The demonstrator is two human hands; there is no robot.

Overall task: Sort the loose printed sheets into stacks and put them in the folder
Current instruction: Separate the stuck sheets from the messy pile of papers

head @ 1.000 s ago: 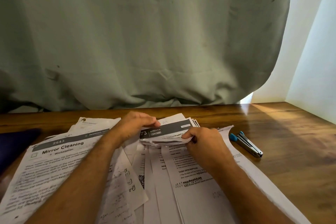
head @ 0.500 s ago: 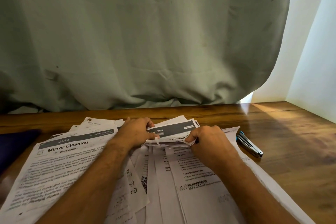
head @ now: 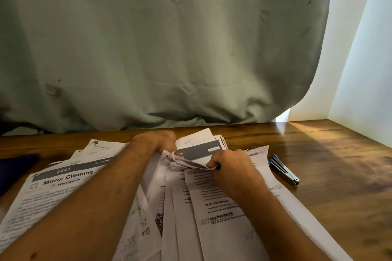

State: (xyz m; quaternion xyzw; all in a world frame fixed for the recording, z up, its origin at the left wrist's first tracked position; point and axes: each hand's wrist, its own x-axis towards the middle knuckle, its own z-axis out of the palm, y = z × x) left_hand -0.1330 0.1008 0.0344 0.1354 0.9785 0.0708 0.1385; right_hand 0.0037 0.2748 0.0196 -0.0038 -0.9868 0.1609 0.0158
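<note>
Loose printed sheets (head: 214, 207) lie fanned over a wooden table. A small bundle of sheets with a dark grey header band (head: 199, 151) sits at the far end of the pile. My left hand (head: 158, 141) is closed on the bundle's left side. My right hand (head: 230, 164) pinches its crumpled near edge. A large sheet headed "Mirror Cleaning" (head: 53, 188) lies at the left, partly under my left forearm. A dark blue flat thing, possibly the folder (head: 14, 167), shows at the left edge.
A blue-handled metal staple remover (head: 283, 169) rests on the bare wood right of the sheets. A green curtain (head: 159, 48) hangs right behind the table's far edge. A white wall closes the right side.
Both hands lowered the bundle toward the pile and pushed it slightly away. My left hand slid further over its left end, hiding most of the header text.
</note>
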